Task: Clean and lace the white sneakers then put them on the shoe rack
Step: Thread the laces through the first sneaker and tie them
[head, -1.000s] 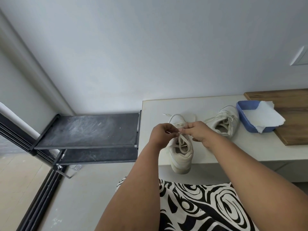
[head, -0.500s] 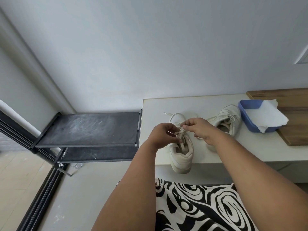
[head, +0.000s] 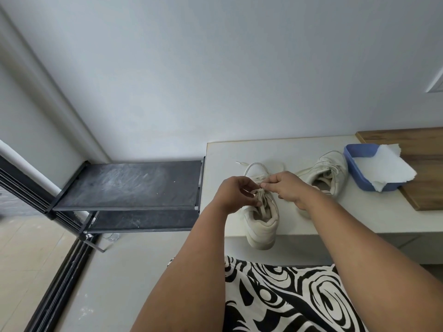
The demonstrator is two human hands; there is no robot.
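Nearest the camera, below both forearms, lies a black-and-white swirl-patterned cloth [head: 282, 298] over the person's lap. Just past it, a white sneaker [head: 262, 219] sits at the near edge of the pale desk [head: 282, 149], its heel hanging slightly over the edge and its toe pointing away. Both hands meet over the sneaker's lacing. The left hand [head: 233, 194] has its fingers curled and pinches the shoelace [head: 253, 167] over the tongue. The right hand [head: 286, 188], touching the left at the fingertips, pinches the same shoelace between thumb and forefinger. Beyond the hands a loop of the shoelace and one loose end with its tip lie on the desk. To the right of the right hand and a little farther off, the second sneaker [head: 329, 173] lies on the desk, already laced. Just beside it to the right, a blue tray [head: 354, 164] holds a crumpled paper towel [head: 386, 168] and rests partly on a wooden board [head: 424, 144]. To the left of the left hand, against the desk's side, stands a black shoe rack [head: 129, 185] with two dusty shelves. Behind everything is a plain grey wall [head: 215, 68].
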